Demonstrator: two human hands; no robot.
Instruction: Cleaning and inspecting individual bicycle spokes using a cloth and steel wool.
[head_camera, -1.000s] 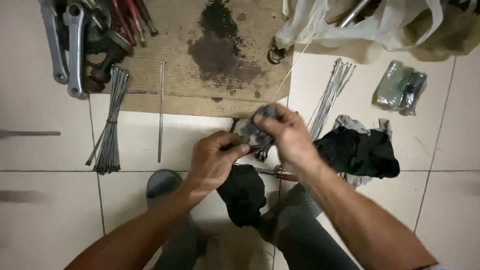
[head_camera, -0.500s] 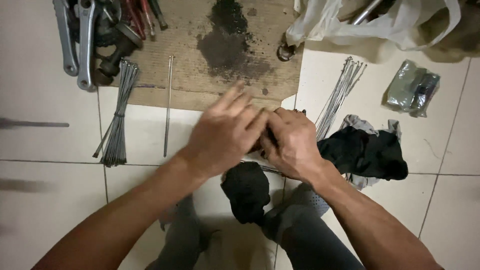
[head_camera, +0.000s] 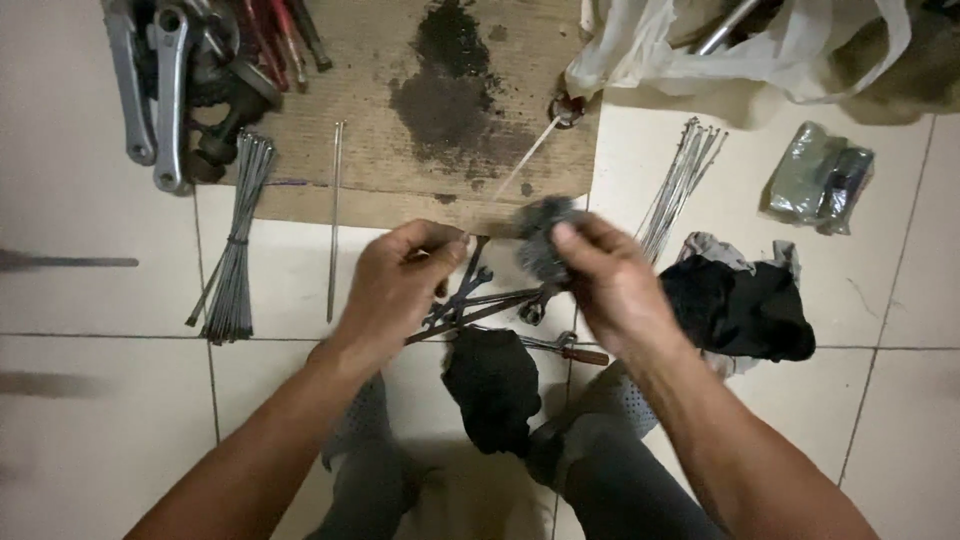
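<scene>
Pale floor tiles (head_camera: 120, 420) fill the frame, with a stained sheet of cardboard (head_camera: 400, 150) across the upper middle. Dead centre, the right hand (head_camera: 610, 280) has its fingers (head_camera: 570, 238) closed around a grey, fuzzy wad of cloth (head_camera: 538, 240), pinched up at the fingertips. Just left of it, the left hand (head_camera: 400, 280) is curled shut as well, thumb and forefinger nipped together near the top end of a dark bunch of slim metal tools (head_camera: 480, 305); whether it really grips one or only touches it is hard to tell.

That bunch runs on a slant, low end toward lower left, high end toward upper right, passing between the two hands. So the cloth sits up and to the right of the left fingers, nearly touching the bunch's upper end, and the right hand is the nearer one to it.

Below the hands lies a black rag (head_camera: 495, 385), with a red-handled tool (head_camera: 570, 350) just beside it. Further right, a black and grey heap of cloth (head_camera: 740, 305). A tied bundle of spokes (head_camera: 235, 250) and a single spoke (head_camera: 335, 220) lie at left, looser spokes (head_camera: 680, 185) at upper right. Crank arms (head_camera: 150, 90) crowd the upper left corner; a white plastic bag (head_camera: 700, 50) and a small greenish packet (head_camera: 815, 180) sit at upper right.
</scene>
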